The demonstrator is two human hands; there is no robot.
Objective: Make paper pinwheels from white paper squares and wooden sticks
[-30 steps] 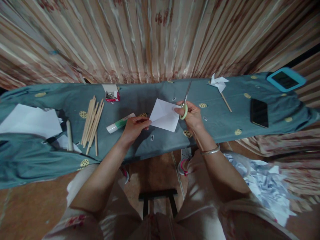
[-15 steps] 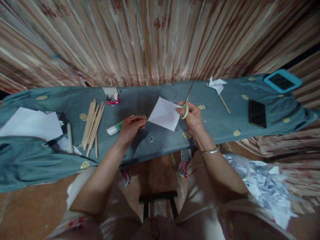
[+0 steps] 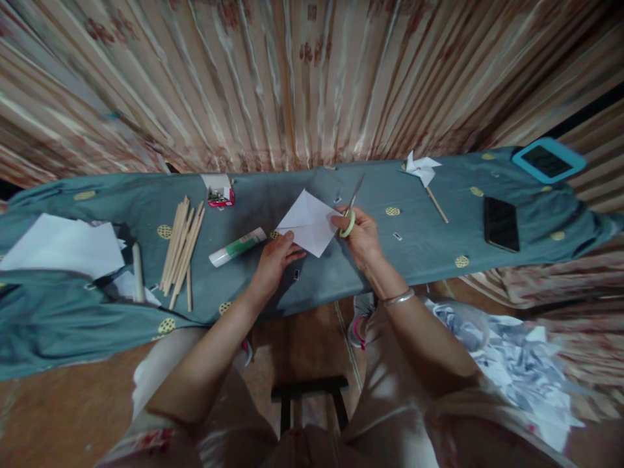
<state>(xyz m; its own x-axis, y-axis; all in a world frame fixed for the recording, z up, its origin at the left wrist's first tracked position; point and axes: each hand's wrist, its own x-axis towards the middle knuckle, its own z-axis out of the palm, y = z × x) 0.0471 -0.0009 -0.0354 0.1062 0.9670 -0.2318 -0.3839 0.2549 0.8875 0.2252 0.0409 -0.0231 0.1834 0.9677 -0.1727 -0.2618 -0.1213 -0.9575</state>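
A white paper square [image 3: 312,224] is held in the air over the table, one corner up, with a line running inward from its left corner. My left hand [image 3: 279,260] pinches its lower left edge between thumb and fingers. At the right corner, my right hand [image 3: 361,237] grips the paper with thumb and finger. The same hand carries a pair of scissors [image 3: 351,218] with pale green handles, blades pointing up and away. A glue stick [image 3: 238,247] with a green label lies just left of my left hand.
Left on the cloth-covered table [image 3: 263,195] lie wooden sticks [image 3: 182,247], a small red box [image 3: 220,194] of metal bits and white sheets [image 3: 63,244]. To the right are a paper pinwheel [image 3: 423,170], a phone [image 3: 502,223] and a blue-framed tablet [image 3: 548,160]. Paper scraps [image 3: 521,364] sit beside my leg.
My left hand has moved from the paper's left corner to its lower left edge. The paper, right hand and scissors have shifted slightly left. More of the glue stick shows.
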